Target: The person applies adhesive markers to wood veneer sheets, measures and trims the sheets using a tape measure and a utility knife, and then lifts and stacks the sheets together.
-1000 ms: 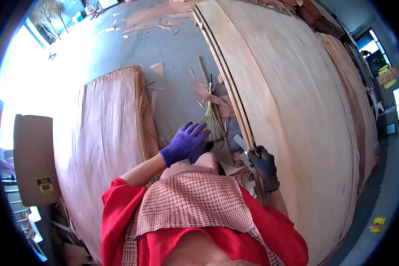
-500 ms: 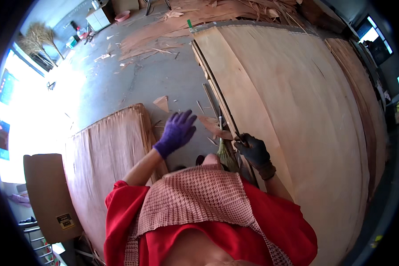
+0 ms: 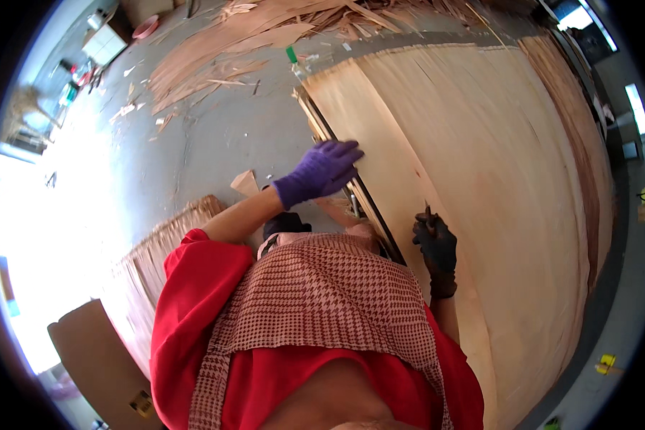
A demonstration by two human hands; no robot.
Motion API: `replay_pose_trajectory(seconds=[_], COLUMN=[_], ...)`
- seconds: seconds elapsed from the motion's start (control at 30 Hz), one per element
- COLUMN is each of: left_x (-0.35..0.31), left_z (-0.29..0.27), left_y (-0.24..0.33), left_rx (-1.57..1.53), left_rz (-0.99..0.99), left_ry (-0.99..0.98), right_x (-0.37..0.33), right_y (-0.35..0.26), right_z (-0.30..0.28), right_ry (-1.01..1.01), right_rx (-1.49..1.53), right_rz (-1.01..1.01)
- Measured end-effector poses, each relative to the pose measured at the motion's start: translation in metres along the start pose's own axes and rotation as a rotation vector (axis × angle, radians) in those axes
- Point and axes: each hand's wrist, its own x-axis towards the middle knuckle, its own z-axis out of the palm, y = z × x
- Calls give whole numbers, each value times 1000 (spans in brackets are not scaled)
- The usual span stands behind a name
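Observation:
My left hand (image 3: 324,169), in a purple glove, lies with outstretched fingers across the left edge of a large stack of pale wood veneer sheets (image 3: 509,172). It covers part of a long black strip (image 3: 380,228) that runs along this edge. My right hand (image 3: 437,251), in a black glove, is closed around a small dark pointed tool, perhaps a knife (image 3: 428,211), its tip pointing away from me. This hand is over the pale top sheet, to the right of the strip. Most of the tool is hidden in the fingers.
Reddish veneer scraps (image 3: 215,50) litter the grey floor at the far side. A second veneer stack (image 3: 147,261) stands low on my left, beside a brown cardboard piece (image 3: 100,358). A small green object (image 3: 292,54) stands near the pale stack's far left corner.
My left hand has moved right, from over the floor onto the stack's edge. My right hand has left the edge and shifted right over the sheet. The view has turned slightly.

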Motion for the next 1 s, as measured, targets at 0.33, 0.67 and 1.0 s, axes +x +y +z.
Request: replay_pose_trajectory(seconds=[0.33, 0.67, 1.0], left_x=[13, 104, 179], left_z=[-97, -113, -90], left_y=[-183, -361, -501], left_rx=[-466, -471, -348], left_rz=[174, -35, 111], left_ry=[-366, -409, -759], right_x=[125, 126, 129], right_y=[-50, -10, -60], right_z=[64, 63, 88], right_ry=[259, 297, 422], right_rx=[-277, -585, -869], right_rz=[384, 436, 523])
